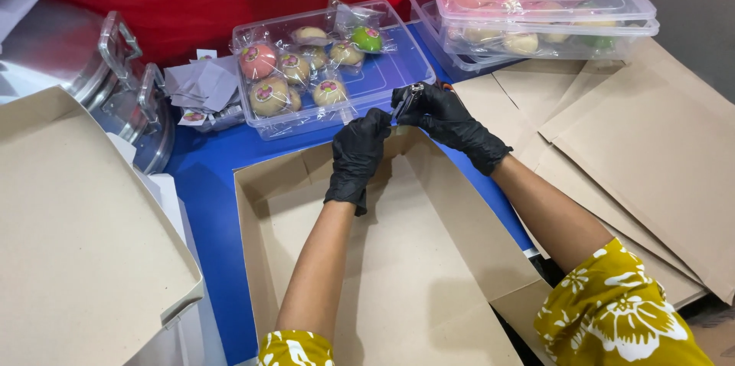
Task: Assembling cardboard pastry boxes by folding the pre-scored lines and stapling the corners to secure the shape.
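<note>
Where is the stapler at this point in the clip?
In the head view, the stapler sits just above centre, held in the gloved right hand at the far corner of the cardboard box, with the left hand pinching the box wall beside it.

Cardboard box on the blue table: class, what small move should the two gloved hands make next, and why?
Probably squeeze the stapler shut. The right hand holds it at the far corner of the cardboard box, while the left hand pinches the folded flap there, so the corner looks lined up and ready to fasten.

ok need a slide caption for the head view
Black-gloved left hand steadies a brown cardboard box wall while the right hand presses a stapler to it.
</note>
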